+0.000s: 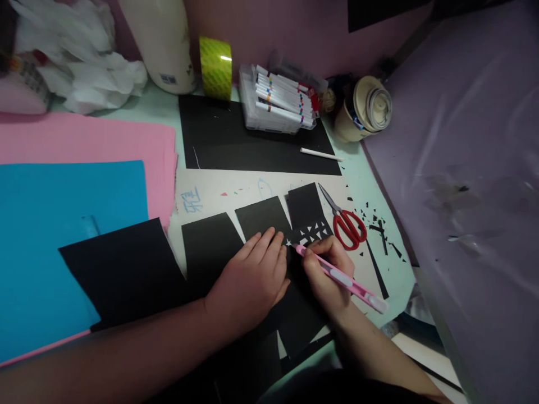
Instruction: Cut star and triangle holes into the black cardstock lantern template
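Note:
My left hand [252, 278] lies flat on black paper [210, 247], fingers stretched out and pointing up and to the right. In my right hand [330, 275] is a pink cutter pen [341, 279], its tip touching the black paper just right of my left fingertips. A small white star-shaped opening [288, 242] shows beside the tip. Several triangular cut-outs [318, 229] run along the strip above my right hand. Red-handled scissors [347, 227] lie half open to the right of the paper.
Pink sheets [160, 146] and a blue sheet [71, 207] lie at the left. Behind stand a yellow tape roll [216, 68], a box of markers [280, 101] and a cream cup [351, 120]. Black scraps [381, 233] are scattered at the right edge.

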### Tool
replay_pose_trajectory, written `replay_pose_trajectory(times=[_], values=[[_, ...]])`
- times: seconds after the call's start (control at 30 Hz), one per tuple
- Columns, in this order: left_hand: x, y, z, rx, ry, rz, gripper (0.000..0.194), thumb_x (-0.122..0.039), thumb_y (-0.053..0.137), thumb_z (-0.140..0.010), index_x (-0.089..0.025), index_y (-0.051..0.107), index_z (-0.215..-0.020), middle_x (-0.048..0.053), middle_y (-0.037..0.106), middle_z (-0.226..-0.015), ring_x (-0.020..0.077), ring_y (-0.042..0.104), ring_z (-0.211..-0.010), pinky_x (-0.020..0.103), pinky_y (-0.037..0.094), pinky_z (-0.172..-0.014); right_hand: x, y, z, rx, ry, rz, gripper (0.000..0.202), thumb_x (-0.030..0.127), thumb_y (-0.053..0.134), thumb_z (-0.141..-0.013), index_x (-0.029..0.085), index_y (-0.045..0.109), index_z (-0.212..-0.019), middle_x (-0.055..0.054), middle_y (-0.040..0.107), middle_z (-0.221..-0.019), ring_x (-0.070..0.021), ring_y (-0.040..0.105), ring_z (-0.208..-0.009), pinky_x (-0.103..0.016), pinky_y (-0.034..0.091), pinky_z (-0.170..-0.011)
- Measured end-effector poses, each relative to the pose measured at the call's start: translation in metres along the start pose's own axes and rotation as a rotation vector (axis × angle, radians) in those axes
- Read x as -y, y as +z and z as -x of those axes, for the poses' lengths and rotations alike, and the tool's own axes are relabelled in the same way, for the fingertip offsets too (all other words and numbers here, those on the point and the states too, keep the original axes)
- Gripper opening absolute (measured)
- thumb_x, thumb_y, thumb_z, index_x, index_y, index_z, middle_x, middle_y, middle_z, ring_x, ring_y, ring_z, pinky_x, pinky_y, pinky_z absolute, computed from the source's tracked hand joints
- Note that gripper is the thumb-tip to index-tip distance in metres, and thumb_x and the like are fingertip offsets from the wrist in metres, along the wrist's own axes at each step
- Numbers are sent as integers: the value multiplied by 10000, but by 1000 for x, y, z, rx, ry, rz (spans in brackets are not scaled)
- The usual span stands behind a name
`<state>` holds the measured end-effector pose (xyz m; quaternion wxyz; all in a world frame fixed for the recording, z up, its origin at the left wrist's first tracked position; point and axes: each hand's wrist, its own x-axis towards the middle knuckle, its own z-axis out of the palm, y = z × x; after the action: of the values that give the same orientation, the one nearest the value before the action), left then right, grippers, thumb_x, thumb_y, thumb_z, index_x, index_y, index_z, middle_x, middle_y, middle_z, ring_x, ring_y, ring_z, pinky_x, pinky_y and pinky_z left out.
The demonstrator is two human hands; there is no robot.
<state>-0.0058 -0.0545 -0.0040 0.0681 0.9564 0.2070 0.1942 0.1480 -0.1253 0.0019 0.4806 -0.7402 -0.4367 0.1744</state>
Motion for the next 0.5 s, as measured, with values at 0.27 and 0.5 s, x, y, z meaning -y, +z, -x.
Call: replay_pose_trajectory(times=[0.27,0.5], values=[[2,-3,-1,34,-6,31,484,-360,520,-940,-41,598,-1296,191,627,-1324,352,566,-1248,474,476,-1026,-2,0,-3,-39,42,-22,160,143,632,-770,221,509,-704,43,578,-657,-121,538,-595,-258,446,-570],[5,-6,-3,47,0,83,395,-359,563,-924,-98,653,-1207,166,638,-1282,347,556,-1235,477,469,-1025,-3,-4,-7,-66,130,-139,147,220,634,-796,215,502,-731,37,581,-661,-123,537,-589,-261,437,-558]])
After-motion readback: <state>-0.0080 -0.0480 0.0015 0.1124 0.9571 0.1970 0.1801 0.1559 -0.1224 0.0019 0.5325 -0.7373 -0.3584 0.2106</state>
